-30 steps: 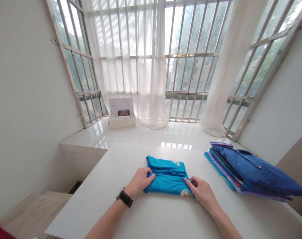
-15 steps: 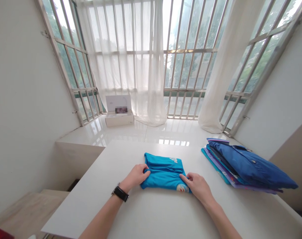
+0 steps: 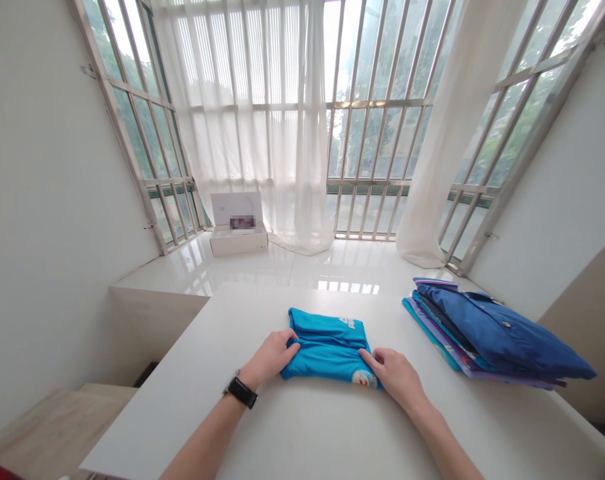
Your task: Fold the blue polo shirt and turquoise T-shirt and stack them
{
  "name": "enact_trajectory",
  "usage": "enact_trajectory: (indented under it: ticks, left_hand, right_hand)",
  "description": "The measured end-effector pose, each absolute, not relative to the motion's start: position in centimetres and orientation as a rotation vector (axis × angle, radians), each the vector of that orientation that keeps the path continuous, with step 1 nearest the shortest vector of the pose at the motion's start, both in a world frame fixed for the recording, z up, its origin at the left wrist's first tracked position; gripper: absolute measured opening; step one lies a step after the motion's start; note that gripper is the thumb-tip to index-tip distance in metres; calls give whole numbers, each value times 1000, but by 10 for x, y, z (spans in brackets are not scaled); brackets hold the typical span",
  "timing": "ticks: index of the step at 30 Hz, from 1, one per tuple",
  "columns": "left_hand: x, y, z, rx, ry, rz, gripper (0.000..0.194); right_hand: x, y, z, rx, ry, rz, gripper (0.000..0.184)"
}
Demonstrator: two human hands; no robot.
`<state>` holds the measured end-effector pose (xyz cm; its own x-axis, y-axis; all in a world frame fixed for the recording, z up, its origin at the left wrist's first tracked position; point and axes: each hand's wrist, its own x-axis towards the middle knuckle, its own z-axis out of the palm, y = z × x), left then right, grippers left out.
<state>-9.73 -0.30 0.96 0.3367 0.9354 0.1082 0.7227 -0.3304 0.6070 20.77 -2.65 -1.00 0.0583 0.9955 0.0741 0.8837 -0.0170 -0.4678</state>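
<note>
A blue shirt (image 3: pixel 327 357), folded into a small rectangle, lies on the white table (image 3: pixel 307 433) in front of me. It shows a white print at its far right corner and a round badge at its near right corner. My left hand (image 3: pixel 275 353), with a black watch on the wrist, pinches the shirt's left edge near the middle crease. At the right edge, my right hand (image 3: pixel 390 373) grips the cloth between thumb and fingers. Some fingertips of both hands are hidden by the fabric.
A stack of folded clothes (image 3: pixel 502 333), dark blue on top, sits at the table's right side. Behind the table, an open white box (image 3: pixel 239 241) stands on the glossy sill (image 3: pixel 302 267). Curtains (image 3: pixel 302 167) hang before barred windows.
Almost nothing differs. Both hands keep the same hold on the shirt, and the whole view has shifted very slightly.
</note>
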Motion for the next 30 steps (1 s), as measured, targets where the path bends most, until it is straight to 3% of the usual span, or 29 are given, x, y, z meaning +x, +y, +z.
enact_trajectory:
  ticks: [6, 11, 14, 18, 23, 30]
  left_hand:
    - [-101, -1, 13, 2192, 1609, 587, 17]
    - [-88, -9, 15, 2384, 1795, 681, 23]
    - [-69, -23, 14, 2675, 1585, 753, 21]
    - [-48, -42, 10, 2853, 1153, 573, 23]
    - [-46, -47, 8, 2885, 1156, 511, 29]
    - [-65, -30, 5, 2842, 1210, 495, 39]
  right_hand:
    - [208, -33, -7, -1799, -2023, 538, 49]
    - [199, -35, -8, -1802, -2029, 549, 49]
    - [193, -33, -9, -1844, -1985, 535, 48]
    - [189, -36, -8, -1900, -1970, 473, 46]
    - [192, -38, -13, -1746, -1945, 184, 33]
    - [202, -31, -21, -1453, -2222, 108, 50]
